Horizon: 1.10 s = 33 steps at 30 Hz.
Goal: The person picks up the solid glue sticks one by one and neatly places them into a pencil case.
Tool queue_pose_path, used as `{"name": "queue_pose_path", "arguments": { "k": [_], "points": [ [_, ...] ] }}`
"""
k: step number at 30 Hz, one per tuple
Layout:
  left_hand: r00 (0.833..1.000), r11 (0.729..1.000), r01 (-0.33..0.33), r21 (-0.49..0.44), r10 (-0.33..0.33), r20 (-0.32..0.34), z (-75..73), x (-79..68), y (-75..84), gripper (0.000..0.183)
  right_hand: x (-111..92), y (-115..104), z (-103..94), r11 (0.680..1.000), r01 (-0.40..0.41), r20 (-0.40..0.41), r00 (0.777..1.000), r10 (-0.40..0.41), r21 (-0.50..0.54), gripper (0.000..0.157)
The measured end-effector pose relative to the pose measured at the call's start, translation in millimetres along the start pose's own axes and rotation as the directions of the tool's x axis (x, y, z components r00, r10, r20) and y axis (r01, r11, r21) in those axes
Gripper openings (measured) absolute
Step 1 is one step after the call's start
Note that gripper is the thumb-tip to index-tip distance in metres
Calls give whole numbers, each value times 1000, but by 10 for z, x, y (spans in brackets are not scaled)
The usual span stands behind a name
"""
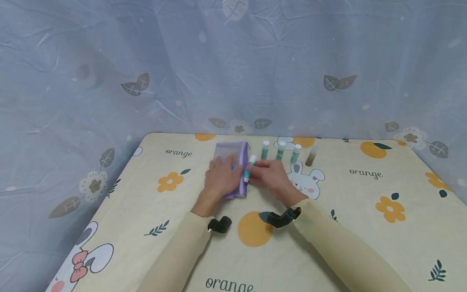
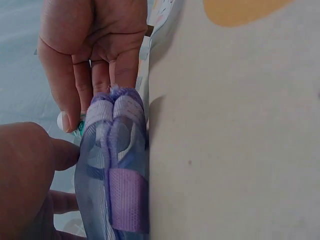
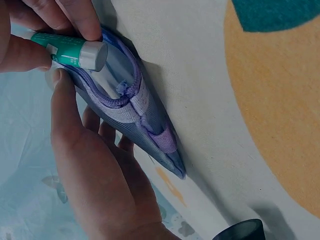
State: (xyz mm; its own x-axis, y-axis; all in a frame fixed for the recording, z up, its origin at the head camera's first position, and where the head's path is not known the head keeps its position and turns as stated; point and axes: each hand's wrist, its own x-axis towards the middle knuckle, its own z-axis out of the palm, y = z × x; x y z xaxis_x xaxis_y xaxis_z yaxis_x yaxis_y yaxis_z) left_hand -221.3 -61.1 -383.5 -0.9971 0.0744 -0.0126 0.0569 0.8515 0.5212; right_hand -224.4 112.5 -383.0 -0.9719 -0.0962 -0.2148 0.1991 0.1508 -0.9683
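A purple-edged mesh pouch (image 1: pixel 228 151) lies on the table, its side with the purple trim facing right. My left hand (image 1: pixel 223 176) rests on top of it with fingers extended, and the thumb touches near the edge of its mouth, which gapes in the right wrist view. My right hand (image 1: pixel 270 175) pinches a green-and-white glue stick (image 3: pixel 62 49) between thumb and fingers. The glue stick is at the pouch mouth (image 3: pixel 135 75), its white end over the opening. Part of its green label is hidden by the fingers.
Beyond my right hand stand three similar glue sticks, the left one (image 1: pixel 264 151), the middle one (image 1: pixel 280 151) and the right one (image 1: pixel 295 154). A brownish tube with a pale top (image 1: pixel 311 157) stands to their right. A patterned cloth (image 1: pixel 328 251) covers the table; a pale curtain (image 1: pixel 233 73) hangs behind.
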Motion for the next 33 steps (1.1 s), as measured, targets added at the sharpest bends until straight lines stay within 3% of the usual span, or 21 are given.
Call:
{"name": "queue_pose_path", "arguments": {
  "k": [15,33],
  "points": [
    [996,996,-64,-63,67,52,-16,42,-88,67,38,28,20,999,-30,39,999,28,44,36],
    [996,994,-70,-88,74,46,6,68,-129,66,91,36,81,996,-67,12,998,66,63,52]
  ]
}}
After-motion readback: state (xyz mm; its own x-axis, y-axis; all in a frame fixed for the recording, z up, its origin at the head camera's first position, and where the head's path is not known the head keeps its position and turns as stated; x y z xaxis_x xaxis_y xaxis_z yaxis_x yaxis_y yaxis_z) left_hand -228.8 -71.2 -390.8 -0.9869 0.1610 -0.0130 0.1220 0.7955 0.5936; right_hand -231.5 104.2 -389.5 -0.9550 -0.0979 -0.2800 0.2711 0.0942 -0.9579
